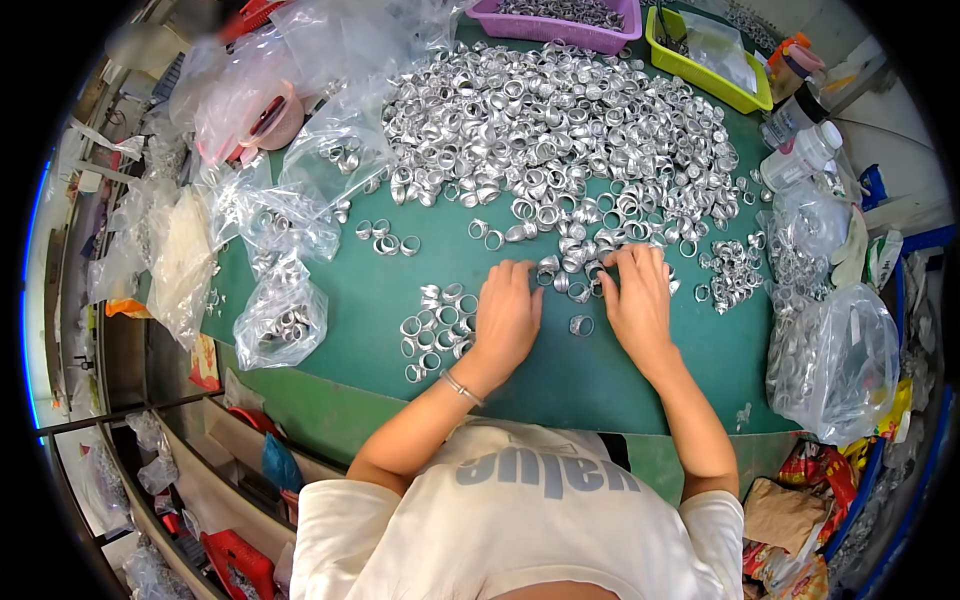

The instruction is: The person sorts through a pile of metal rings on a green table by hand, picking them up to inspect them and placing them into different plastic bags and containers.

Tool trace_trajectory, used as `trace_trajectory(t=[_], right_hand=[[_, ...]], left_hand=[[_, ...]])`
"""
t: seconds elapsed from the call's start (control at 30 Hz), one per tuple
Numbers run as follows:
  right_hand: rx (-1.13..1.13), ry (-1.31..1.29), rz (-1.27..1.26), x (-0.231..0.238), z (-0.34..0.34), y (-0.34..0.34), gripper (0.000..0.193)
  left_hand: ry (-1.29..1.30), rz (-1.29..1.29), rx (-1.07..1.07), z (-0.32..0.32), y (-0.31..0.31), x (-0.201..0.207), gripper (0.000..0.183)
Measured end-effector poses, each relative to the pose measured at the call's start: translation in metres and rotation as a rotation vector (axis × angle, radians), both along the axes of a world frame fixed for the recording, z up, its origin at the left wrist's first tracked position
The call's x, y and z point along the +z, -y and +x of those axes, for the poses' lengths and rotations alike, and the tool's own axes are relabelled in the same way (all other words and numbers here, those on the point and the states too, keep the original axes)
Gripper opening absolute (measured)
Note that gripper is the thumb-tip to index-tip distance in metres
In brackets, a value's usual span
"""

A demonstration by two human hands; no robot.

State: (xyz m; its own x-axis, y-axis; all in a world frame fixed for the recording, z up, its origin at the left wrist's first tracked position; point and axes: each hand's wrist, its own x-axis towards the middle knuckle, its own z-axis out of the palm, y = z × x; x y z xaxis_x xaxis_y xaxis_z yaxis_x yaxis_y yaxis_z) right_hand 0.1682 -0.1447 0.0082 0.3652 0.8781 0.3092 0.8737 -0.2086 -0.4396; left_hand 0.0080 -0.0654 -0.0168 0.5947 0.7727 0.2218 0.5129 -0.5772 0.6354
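Silver-coloured metal rings lie in a large heap [560, 130] on the green tabletop [350, 310]. My left hand [508, 312] rests on the table below the heap, fingers stretched forward and thumb apart, holding nothing visible. To its left is a small group of rings [440, 325], several standing or leaning. My right hand [640, 300] is at the heap's near edge, thumb and forefinger closed around a ring [596, 272]; its other fingertips are partly hidden. Between my hands lie several loose rings, and a single ring [581, 325] sits nearer to me.
At the left are clear plastic bags [285, 315] with rings and a pink bowl [272, 118]. Behind the heap stand a purple basket [560, 30] and a yellow-green tray [705, 70]. White bottles [803, 155] and filled bags [840, 360] line the right side, beside a smaller ring pile [735, 272].
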Motion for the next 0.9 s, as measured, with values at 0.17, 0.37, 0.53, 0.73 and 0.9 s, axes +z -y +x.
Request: trace_trajectory(t=[0.17, 0.37, 0.53, 0.73, 0.9], right_hand=[[0.071, 0.097, -0.111, -0.013, -0.001, 0.012, 0.023], [0.05, -0.295, 0.012, -0.003, 0.011, 0.034, 0.019], [0.121, -1.728, -0.058, -0.001, -0.002, 0.048, 0.028], [0.128, -1.579, -0.142, -0.004, -0.019, 0.062, 0.028], [-0.192, -0.714, 0.062, 0.007, 0.037, 0.08, 0.019]], left_hand=[[-0.027, 0.006, 0.031, 0.01, -0.008, -0.011, 0.02], [0.188, -0.236, 0.011, 0.002, -0.001, 0.006, 0.012], [0.274, -0.533, -0.15, -0.004, 0.027, 0.02, 0.012], [0.231, -0.394, -0.364, 0.002, 0.043, 0.027, 0.027], [0.162, -0.146, -0.348, 0.001, 0.026, 0.039, 0.036]])
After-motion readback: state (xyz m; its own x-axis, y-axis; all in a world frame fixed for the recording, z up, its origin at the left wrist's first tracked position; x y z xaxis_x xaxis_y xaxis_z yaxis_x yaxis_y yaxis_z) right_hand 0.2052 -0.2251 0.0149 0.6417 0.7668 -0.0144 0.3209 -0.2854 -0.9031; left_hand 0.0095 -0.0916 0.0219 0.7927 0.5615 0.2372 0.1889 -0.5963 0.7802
